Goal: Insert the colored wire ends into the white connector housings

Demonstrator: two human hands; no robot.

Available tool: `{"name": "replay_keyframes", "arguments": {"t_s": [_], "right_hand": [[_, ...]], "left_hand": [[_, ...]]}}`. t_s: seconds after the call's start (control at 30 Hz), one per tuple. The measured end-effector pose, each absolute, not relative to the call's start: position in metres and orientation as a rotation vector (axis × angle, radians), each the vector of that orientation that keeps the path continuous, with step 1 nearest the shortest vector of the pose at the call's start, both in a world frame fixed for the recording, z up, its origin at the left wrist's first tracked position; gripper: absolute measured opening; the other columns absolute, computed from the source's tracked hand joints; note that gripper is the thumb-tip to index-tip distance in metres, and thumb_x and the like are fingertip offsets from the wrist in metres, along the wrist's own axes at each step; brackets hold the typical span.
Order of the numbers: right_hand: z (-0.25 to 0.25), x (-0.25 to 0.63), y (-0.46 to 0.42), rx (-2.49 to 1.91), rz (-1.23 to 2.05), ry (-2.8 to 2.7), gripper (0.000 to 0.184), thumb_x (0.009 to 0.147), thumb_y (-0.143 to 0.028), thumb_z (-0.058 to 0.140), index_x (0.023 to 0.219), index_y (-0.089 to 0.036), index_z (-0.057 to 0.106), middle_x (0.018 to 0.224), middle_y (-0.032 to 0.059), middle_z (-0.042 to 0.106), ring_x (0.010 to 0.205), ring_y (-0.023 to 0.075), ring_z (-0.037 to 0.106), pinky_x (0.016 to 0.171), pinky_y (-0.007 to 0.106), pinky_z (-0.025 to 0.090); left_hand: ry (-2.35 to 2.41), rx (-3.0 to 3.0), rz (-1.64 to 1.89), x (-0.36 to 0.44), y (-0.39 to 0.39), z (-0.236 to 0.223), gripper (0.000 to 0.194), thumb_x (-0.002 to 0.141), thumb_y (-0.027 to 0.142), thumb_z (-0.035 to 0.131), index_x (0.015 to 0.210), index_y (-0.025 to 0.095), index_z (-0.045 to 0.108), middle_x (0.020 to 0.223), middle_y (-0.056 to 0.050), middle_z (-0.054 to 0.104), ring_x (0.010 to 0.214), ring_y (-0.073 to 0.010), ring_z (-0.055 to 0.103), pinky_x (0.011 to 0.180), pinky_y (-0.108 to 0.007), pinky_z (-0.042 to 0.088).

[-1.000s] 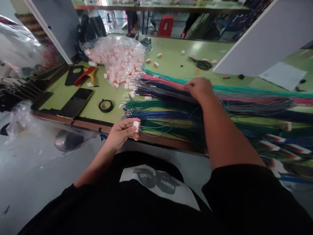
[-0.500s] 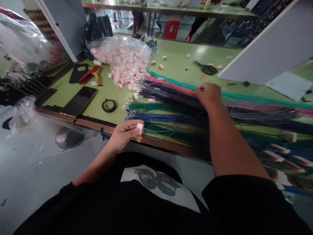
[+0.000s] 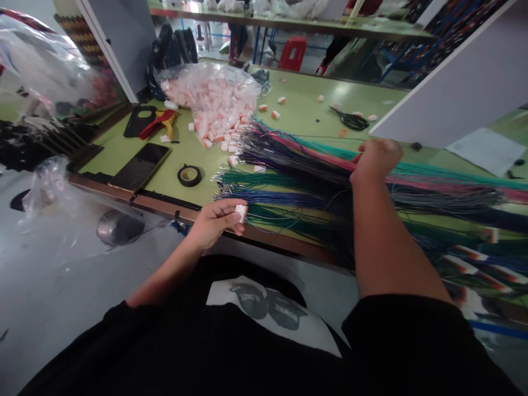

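Note:
In my left hand (image 3: 220, 221), a small white plastic connector housing (image 3: 241, 213) is pinched between thumb and fingers. A few thin wires trail from it to the right, over the table's front edge. My right hand (image 3: 377, 159) is closed above the long wire bundles, with a single dark wire (image 3: 315, 136) running to it from the left, lifted off the rest. Under this hand lie teal, pink (image 3: 330, 155), grey and dark purple wires, their metal-tipped ends fanned out at the left. Green wires (image 3: 272, 179) and blue wires (image 3: 280, 197) lie nearer to me.
A clear bag of white-and-orange connector housings (image 3: 218, 99) lies at the back, with loose ones around it. Black tape (image 3: 189, 175), a phone (image 3: 140, 166), a red-and-yellow tool (image 3: 159, 125) and scissors (image 3: 350, 118) rest on the green table. A grey panel (image 3: 445, 82) stands at right.
My right hand has moved right and slightly up from the bundle, drawing a dark wire along. My left hand keeps its hold on the connector housing. The view has shifted slightly.

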State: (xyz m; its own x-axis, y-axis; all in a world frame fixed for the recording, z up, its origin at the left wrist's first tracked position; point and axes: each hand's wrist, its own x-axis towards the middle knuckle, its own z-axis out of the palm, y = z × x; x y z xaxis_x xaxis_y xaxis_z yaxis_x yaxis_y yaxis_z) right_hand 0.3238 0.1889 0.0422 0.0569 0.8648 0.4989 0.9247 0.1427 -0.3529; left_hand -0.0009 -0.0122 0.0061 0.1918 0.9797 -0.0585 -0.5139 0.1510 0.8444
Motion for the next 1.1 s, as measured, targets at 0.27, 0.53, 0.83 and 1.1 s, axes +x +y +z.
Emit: {"name": "replay_keyframes", "arguments": {"t_s": [0.27,0.53,0.83,1.1], "right_hand": [[0.071,0.281,0.154,-2.009,-0.027,-1.816,0.014,0.079,-0.020,0.058,0.076,-0.015,0.071,0.086,0.0113,0.070,0.085,0.0223,0.060,0.068,0.031,0.035],[0.093,0.268,0.128,-1.452,0.349,-1.249,0.018,0.080,-0.008,0.054,0.065,-0.017,0.059,0.050,-0.0061,0.042,0.047,0.0083,0.035,0.052,0.026,0.029],[0.072,0.196,0.040,-0.971,1.089,-2.328,0.026,0.075,-0.033,0.064,0.098,-0.024,0.071,0.075,-0.0013,0.069,0.066,0.0135,0.060,0.064,0.027,0.045],[0.061,0.192,0.033,-0.986,0.721,-2.325,0.013,0.080,-0.022,0.056,0.073,-0.021,0.066,0.072,0.0009,0.066,0.066,0.0132,0.057,0.063,0.026,0.040]], "left_hand": [[0.722,0.816,1.225,-0.001,-0.011,0.003,0.035,0.063,0.028,0.087,0.091,0.013,0.073,0.062,0.002,0.069,0.050,-0.0112,0.066,0.049,-0.021,0.054],[0.676,0.812,1.220,-0.002,-0.008,-0.001,0.037,0.064,0.031,0.087,0.093,0.014,0.071,0.064,0.003,0.069,0.053,-0.0107,0.067,0.053,-0.021,0.056],[0.654,0.844,1.200,-0.003,-0.009,-0.001,0.037,0.068,0.032,0.084,0.096,0.014,0.069,0.068,0.001,0.069,0.057,-0.0114,0.067,0.058,-0.023,0.056],[0.668,0.858,1.202,-0.003,-0.008,-0.002,0.037,0.067,0.032,0.084,0.096,0.015,0.069,0.067,0.001,0.069,0.057,-0.0116,0.067,0.057,-0.023,0.056]]}}
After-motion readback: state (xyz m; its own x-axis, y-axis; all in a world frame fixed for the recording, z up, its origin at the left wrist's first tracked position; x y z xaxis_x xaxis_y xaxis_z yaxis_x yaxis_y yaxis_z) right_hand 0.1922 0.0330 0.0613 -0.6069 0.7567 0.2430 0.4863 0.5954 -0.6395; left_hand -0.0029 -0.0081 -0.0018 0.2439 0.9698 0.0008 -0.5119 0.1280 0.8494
